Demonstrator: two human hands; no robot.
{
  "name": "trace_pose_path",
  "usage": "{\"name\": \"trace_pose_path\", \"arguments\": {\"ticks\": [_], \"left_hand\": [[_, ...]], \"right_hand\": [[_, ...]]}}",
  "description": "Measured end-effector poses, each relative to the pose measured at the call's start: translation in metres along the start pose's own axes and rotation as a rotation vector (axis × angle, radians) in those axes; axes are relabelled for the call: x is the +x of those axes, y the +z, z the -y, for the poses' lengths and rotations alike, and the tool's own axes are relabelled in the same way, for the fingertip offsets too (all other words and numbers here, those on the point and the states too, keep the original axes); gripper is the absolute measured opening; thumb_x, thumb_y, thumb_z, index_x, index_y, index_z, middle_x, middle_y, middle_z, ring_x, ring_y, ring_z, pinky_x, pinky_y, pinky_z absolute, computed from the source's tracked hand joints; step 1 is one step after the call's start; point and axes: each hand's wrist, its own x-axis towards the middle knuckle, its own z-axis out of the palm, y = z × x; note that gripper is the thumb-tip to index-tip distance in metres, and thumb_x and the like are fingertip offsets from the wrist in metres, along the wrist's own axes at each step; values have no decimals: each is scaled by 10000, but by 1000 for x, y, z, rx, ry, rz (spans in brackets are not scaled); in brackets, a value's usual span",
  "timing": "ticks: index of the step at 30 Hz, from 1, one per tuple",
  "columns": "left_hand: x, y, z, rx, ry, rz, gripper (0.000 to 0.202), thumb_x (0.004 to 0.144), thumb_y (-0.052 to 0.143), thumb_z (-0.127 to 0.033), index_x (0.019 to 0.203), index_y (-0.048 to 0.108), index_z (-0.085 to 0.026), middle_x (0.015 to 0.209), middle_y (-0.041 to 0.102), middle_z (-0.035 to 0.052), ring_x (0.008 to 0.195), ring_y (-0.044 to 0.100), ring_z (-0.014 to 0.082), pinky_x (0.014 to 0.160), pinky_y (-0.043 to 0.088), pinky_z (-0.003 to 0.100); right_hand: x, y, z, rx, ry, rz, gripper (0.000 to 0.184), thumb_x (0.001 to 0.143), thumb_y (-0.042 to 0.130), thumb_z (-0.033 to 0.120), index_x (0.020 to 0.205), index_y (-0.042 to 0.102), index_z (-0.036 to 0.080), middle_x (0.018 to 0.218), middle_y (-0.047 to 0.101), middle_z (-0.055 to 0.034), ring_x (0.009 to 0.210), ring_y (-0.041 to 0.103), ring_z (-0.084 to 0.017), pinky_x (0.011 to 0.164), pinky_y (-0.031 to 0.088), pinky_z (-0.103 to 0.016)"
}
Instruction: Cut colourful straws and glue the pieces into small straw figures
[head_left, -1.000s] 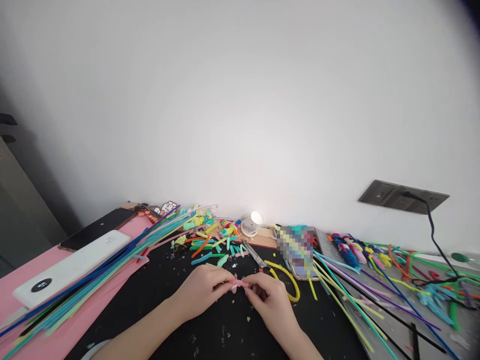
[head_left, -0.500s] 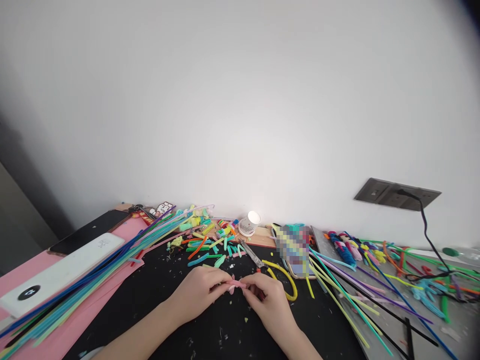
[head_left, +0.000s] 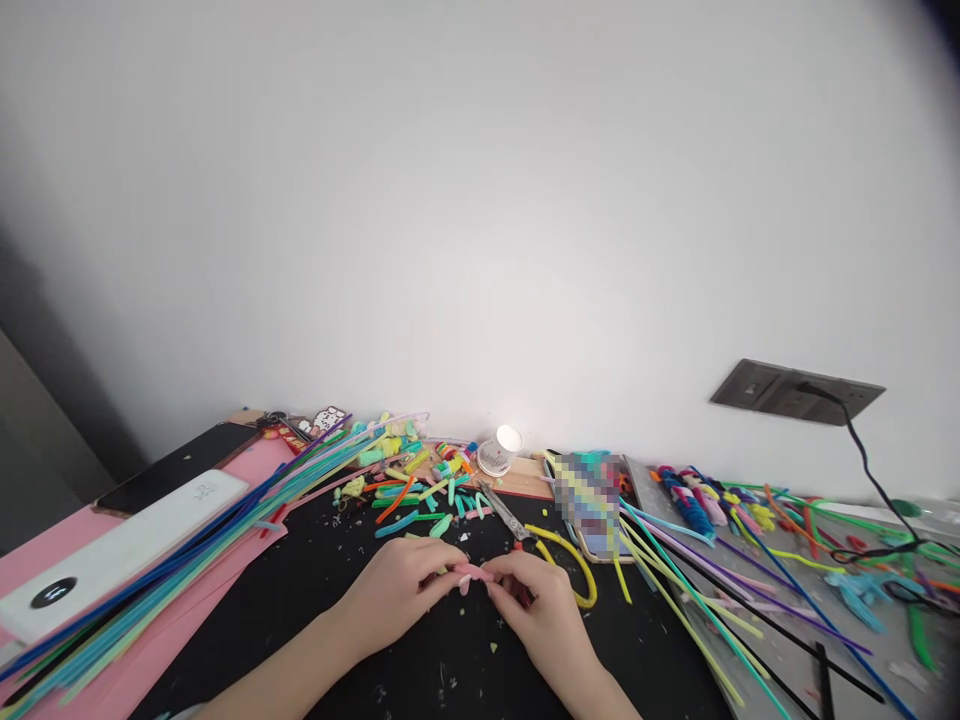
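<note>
My left hand (head_left: 409, 585) and my right hand (head_left: 536, 600) meet over the black work surface, both with pinched fingers. Between their fingertips is a short twisted piece of pink pipe cleaner (head_left: 474, 575), and a small pink end hangs below it. The fingers hide part of this piece. Just beyond my right hand lie scissors (head_left: 574, 565) with yellow handles, blades pointing to the back left. Cut pipe cleaner pieces (head_left: 409, 505) in green, blue, orange and yellow are scattered beyond my left hand.
A paper cup (head_left: 499, 452) stands by the wall. A bundle of long pipe cleaners (head_left: 247, 530) crosses the left side near a white power bank (head_left: 127, 550) and a dark phone (head_left: 180, 465). Another phone (head_left: 604, 545) lies right of centre. A black cable (head_left: 862, 460) hangs from the wall socket.
Both hands keep their pinch on the pink pipe cleaner. The piece has turned slightly, and its loose end now points down. The view has shifted very slightly.
</note>
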Motion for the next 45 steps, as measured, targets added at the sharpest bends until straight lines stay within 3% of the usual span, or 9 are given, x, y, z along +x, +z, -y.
{"name": "trace_pose_path", "arguments": {"ticks": [18, 45], "left_hand": [[1, 0, -1, -25, -19, -3, 147, 878, 486, -228, 861, 632, -232, 804, 653, -35, 716, 574, 121, 625, 391, 174], [0, 5, 3, -2, -22, 20, 316, 931, 372, -301, 776, 631, -207, 659, 621, -26, 578, 565, 118, 625, 389, 192]], "right_hand": [[0, 1, -4, -2, -3, -2, 134, 773, 559, 146, 784, 679, 205, 627, 617, 11, 524, 503, -112, 509, 395, -193], [0, 1, -4, 3, 0, 6, 139, 767, 557, 131, 772, 677, 202, 640, 625, 7, 528, 510, -113, 511, 395, -195]]}}
